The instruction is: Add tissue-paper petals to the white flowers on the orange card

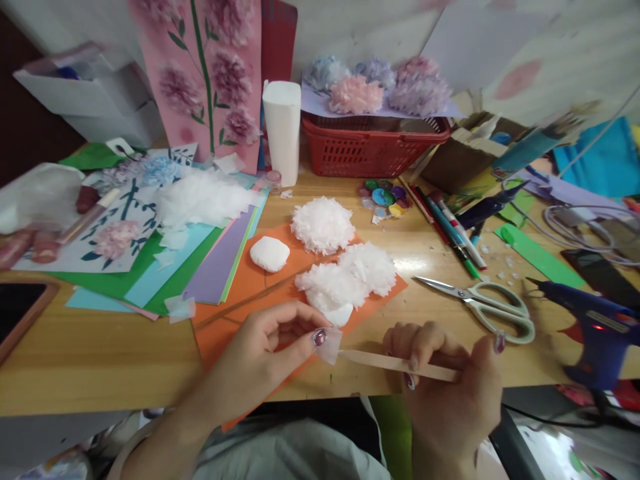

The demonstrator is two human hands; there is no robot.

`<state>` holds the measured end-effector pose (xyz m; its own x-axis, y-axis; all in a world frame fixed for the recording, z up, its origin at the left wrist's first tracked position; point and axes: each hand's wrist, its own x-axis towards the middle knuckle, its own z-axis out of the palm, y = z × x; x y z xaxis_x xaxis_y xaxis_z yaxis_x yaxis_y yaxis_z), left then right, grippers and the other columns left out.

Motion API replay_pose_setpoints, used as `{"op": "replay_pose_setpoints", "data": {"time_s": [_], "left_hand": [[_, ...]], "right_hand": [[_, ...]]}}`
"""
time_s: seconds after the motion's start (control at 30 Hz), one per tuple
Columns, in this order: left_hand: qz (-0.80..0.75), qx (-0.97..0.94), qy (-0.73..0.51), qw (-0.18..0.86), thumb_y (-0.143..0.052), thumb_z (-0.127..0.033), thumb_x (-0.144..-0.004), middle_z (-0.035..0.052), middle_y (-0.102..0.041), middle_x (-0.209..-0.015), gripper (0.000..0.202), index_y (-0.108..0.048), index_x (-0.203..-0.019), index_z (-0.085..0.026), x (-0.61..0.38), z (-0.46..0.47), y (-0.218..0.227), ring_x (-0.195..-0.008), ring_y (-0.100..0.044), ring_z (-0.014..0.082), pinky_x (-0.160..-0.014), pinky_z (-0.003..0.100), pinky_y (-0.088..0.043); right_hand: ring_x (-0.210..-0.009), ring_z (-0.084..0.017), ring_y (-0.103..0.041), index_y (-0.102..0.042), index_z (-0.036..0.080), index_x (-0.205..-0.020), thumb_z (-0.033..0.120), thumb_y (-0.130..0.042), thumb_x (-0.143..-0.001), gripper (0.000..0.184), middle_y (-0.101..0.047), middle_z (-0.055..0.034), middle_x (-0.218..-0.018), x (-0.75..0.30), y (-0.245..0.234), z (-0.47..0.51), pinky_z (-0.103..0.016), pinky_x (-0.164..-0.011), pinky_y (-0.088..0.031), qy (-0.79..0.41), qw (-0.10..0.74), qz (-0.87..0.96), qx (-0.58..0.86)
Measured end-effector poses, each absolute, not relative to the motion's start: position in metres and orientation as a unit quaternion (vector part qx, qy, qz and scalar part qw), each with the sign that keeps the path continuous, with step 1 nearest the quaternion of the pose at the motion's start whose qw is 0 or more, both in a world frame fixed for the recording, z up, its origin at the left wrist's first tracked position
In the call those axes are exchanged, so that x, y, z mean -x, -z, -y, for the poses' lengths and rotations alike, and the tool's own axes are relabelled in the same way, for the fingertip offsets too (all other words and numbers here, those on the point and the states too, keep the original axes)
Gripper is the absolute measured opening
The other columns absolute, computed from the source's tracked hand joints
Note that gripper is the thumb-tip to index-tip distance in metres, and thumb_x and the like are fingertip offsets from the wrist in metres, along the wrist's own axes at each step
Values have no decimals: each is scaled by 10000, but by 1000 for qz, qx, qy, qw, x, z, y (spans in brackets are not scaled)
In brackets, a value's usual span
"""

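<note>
My left hand (273, 343) pinches a small scrap of thin white paper (330, 345) between thumb and forefinger at the near table edge. My right hand (450, 383) is closed around a flat wooden stick (395, 363) whose tip meets that scrap. Just beyond my hands lies an orange sheet (240, 283) carrying three fluffy white tissue flowers (323, 225) (370, 267) (327, 285) and a smooth white folded round of tissue (269, 254).
Scissors (483, 305) lie right of the orange sheet, a blue glue gun (597, 327) further right. Markers (453, 233), a paint palette (385, 197), a red basket (373, 143) with pastel tissue flowers (380, 87), a white carton (283, 130) and stacked coloured paper (200, 267) fill the wooden table (100, 347).
</note>
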<state>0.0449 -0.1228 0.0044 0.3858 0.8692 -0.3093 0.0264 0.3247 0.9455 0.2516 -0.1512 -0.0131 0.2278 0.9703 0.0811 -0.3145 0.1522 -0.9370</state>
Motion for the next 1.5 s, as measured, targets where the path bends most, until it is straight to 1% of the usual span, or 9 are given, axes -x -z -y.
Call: {"op": "replay_pose_setpoints", "data": {"time_s": [0.27, 0.47, 0.6, 0.7, 0.9, 1.13, 1.3, 1.4, 1.5], "left_hand": [[-474, -519, -266, 659, -653, -275, -937, -8, -774, -966, 113, -743, -999, -244, -48, 129, 0, -962, -708, 154, -917, 248, -542], [-458, -524, -273, 664, -672, -394, -938, 1, -783, -1042, 187, -759, -1023, -251, -48, 129, 2, -1016, -710, 168, -905, 230, -546], [-472, -529, -272, 651, -741, -304, -874, -10, -791, -1034, 157, -770, -1022, -261, -48, 132, 5, -1008, -721, 169, -914, 228, -553], [-486, -508, -283, 653, -688, -277, -911, -3, -800, -1049, 152, -783, -1029, -263, -47, 133, 8, -1020, -731, 165, -947, 235, -555], [-451, -439, -327, 705, -659, -279, -943, 4, -821, -999, 166, -778, -1055, -251, -50, 134, 12, -969, -758, 153, -896, 219, -590], [-459, -424, -333, 706, -633, -249, -958, 32, -811, -999, 170, -723, -1098, -214, -51, 135, 2, -958, -757, 169, -906, 264, -591], [-460, -439, -318, 704, -645, -267, -949, 47, -804, -1046, 235, -677, -1178, -228, -51, 136, 0, -988, -754, 187, -945, 295, -576], [-471, -460, -298, 691, -635, -256, -943, 45, -789, -1120, 217, -694, -1151, -233, -52, 136, 3, -1033, -746, 185, -942, 272, -571], [-467, -466, -279, 697, -624, -268, -954, 29, -792, -1101, 186, -699, -1120, -234, -53, 135, 5, -1030, -745, 172, -933, 251, -566]], "right_hand": [[-422, -159, -399, -659, 245, -529, 692, -335, -992, 721, -407, -5, -366, -250, 15, 151, -320, -472, -346, -491, 655, 384, 427], [-428, -160, -436, -658, 238, -515, 748, -396, -947, 718, -446, -10, -378, -250, 15, 151, -316, -457, -352, -481, 652, 373, 452], [-441, -154, -469, -658, 229, -517, 755, -411, -941, 720, -457, -7, -383, -249, 13, 151, -296, -472, -374, -475, 650, 376, 459], [-450, -159, -461, -655, 230, -518, 736, -395, -957, 719, -451, -8, -378, -251, 12, 152, -298, -487, -383, -464, 656, 381, 458], [-445, -168, -420, -636, 245, -509, 647, -382, -994, 680, -410, -7, -368, -253, 14, 155, -317, -485, -351, -423, 681, 369, 470], [-434, -168, -392, -630, 250, -514, 598, -358, -1011, 665, -371, -4, -374, -252, 14, 154, -332, -490, -328, -403, 702, 343, 476], [-428, -173, -412, -647, 252, -520, 644, -365, -999, 681, -396, -8, -374, -252, 14, 156, -333, -472, -326, -442, 679, 352, 469], [-435, -176, -426, -663, 252, -532, 681, -378, -982, 684, -417, -11, -372, -250, 16, 158, -325, -456, -337, -474, 671, 348, 452], [-443, -171, -440, -662, 245, -524, 707, -393, -968, 695, -427, -10, -368, -249, 18, 157, -311, -456, -350, -482, 668, 345, 450]]}}
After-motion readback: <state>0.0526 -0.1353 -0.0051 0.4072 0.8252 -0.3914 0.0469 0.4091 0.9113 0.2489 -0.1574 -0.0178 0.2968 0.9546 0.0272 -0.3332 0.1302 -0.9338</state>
